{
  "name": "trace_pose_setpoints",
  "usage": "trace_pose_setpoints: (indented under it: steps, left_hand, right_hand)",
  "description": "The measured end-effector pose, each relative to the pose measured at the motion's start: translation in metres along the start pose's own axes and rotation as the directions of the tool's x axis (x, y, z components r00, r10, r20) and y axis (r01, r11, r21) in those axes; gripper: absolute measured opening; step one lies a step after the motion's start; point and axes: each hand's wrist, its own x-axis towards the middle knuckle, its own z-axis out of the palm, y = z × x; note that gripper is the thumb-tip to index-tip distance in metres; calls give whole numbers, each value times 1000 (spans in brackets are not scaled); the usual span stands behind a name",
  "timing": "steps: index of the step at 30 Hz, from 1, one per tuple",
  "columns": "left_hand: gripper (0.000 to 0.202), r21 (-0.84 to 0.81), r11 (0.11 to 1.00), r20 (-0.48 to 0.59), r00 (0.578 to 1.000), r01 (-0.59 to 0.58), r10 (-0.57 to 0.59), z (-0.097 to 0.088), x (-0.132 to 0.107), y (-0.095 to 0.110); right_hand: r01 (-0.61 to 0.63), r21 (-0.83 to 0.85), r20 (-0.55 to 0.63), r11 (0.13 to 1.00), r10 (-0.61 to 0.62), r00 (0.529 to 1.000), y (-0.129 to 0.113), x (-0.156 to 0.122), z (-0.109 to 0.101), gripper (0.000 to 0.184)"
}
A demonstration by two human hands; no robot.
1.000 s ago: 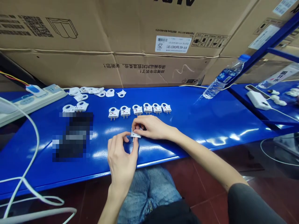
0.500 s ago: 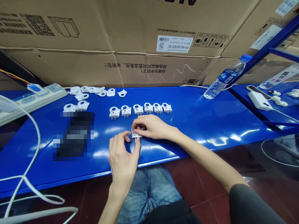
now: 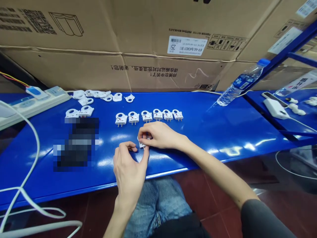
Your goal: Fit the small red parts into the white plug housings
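Near the middle of the blue table, my right hand (image 3: 162, 135) pinches a small white plug (image 3: 141, 142) that has a ring-shaped top. Its fingers hide much of the plug; metal prongs show at the lower edge. My left hand (image 3: 129, 165) rests at the left of the plug, thumb tip by the prongs and the other fingers curled apart from it. Just beyond my hands stands a row of several similar white plugs (image 3: 133, 117), each with a ring and metal prongs pointing toward me.
Loose white covers (image 3: 117, 97) lie at the back left, and two more white plugs (image 3: 86, 111) sit nearer. A power strip (image 3: 53, 99), a blurred-out dark object (image 3: 78, 142) and white cables (image 3: 37, 145) occupy the left. A water bottle (image 3: 241, 82) leans against a blue frame at right; cardboard boxes (image 3: 148, 76) stand behind.
My left fingers have drawn slightly left, away from the plug, while the thumb stays by the prongs. My right hand keeps hold of the plug, which has shifted a little left.
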Motion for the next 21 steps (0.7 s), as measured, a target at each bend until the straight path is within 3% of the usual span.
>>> trace_pose_setpoints:
  steps: [12,21]
  left_hand:
    - [30,-22,1000,-12,1000,-10,10,1,1,0]
    - [32,-10,1000,-12,1000,-12,12,1,0,1]
  right_hand:
    - [-16,-10,-23,1000,16,1000,-2,0,1,6]
    - [-182,109,-26,977,186,982,2,2,5,10]
